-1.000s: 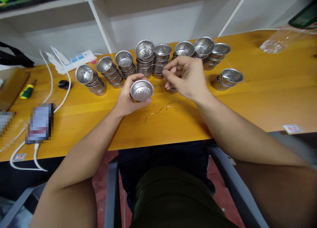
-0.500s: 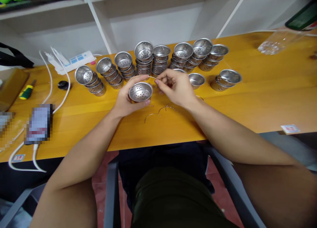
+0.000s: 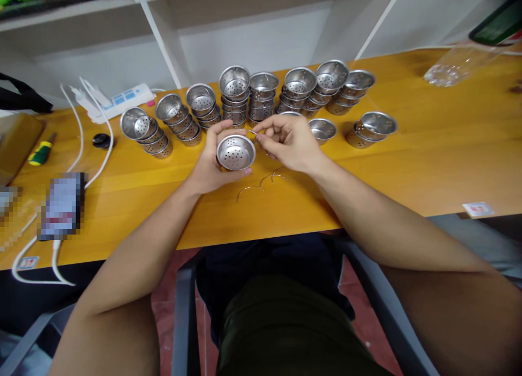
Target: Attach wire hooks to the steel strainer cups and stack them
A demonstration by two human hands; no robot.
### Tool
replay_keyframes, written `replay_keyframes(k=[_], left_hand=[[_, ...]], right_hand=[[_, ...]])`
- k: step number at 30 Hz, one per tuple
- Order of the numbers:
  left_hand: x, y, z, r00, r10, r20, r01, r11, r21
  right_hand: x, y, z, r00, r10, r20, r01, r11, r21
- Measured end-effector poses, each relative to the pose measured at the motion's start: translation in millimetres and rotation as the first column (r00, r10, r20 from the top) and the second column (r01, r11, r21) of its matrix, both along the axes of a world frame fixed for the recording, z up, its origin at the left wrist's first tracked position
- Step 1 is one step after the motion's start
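A small perforated metal cup, its open top facing me, is gripped around the side by my left hand. Close by its right rim, my right hand pinches a thin curved wire between thumb and fingertips. Whether that wire touches the cup I cannot tell. More thin bent wires lie on the tabletop just below the hands. Behind my right hand are a single perforated cup and another one partly hidden by the hand.
Several leaning stacks of perforated cups line the back of the wooden table; a short stack stands right. A power strip, phone with white cables, black cap and screwdriver lie left. A clear bottle is back right.
The cup in my left hand has shifted slightly right and turned a little. The wire in my right hand now shows as a shorter piece near the rim.
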State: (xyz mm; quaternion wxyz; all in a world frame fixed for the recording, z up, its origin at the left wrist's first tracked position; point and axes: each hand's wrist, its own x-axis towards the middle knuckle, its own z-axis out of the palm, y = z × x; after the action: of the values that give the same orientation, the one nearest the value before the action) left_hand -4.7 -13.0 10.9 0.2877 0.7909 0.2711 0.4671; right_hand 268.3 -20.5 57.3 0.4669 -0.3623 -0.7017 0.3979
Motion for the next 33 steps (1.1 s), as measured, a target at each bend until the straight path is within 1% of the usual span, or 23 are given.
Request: replay_keyframes(k=[2, 4, 7, 9, 11, 16, 23, 28, 33], left_hand=[[0, 5, -8.1, 0.999, 0.048, 0.010, -0.048, 0.998, -0.027], [0, 8, -11.6, 0.998, 0.068, 0.017, -0.067, 0.997, -0.046], [3, 7, -10.4, 0.998, 0.025, 0.064, -0.022, 0.999, -0.045], [5, 5, -8.7, 0.996, -0.005, 0.085, 0.009, 0.999, -0.049], [7, 3, -8.2, 0.997, -0.009, 0.077, 0.014, 0.997, -0.070], [9, 1, -10.6, 0.998, -0.002, 0.061, 0.008, 0.996, -0.093], [11, 1, -11.0, 0.998, -0.001, 0.070, 0.010, 0.991, -0.131], [10, -1, -6.5, 0.999, -0.026, 0.038, 0.030, 0.995, -0.100], [11, -5, -3.3, 0.999, 0.033, -0.037, -0.034, 0.999, -0.033]], right_hand=[[3, 1, 0.9, 0.998, -0.065, -0.008, 0.065, 0.997, 0.040], [4, 0, 2.0, 0.993, -0.111, -0.025, 0.113, 0.989, 0.094], [2, -4, 1.5, 0.995, -0.094, -0.034, 0.098, 0.985, 0.141], [-2, -6, -0.9, 0.998, -0.064, -0.018, 0.066, 0.988, 0.142], [-6, -7, -4.3, 0.999, -0.051, 0.002, 0.050, 0.990, 0.131], [-9, -6, -11.2, 0.999, -0.053, 0.006, 0.052, 0.988, 0.143], [-9, -5, -15.4, 0.999, -0.048, 0.025, 0.044, 0.986, 0.161], [-11, -4, -17.5, 0.998, -0.059, 0.024, 0.055, 0.985, 0.162], [-17, -8, -18.2, 0.994, -0.107, 0.024, 0.103, 0.984, 0.143]])
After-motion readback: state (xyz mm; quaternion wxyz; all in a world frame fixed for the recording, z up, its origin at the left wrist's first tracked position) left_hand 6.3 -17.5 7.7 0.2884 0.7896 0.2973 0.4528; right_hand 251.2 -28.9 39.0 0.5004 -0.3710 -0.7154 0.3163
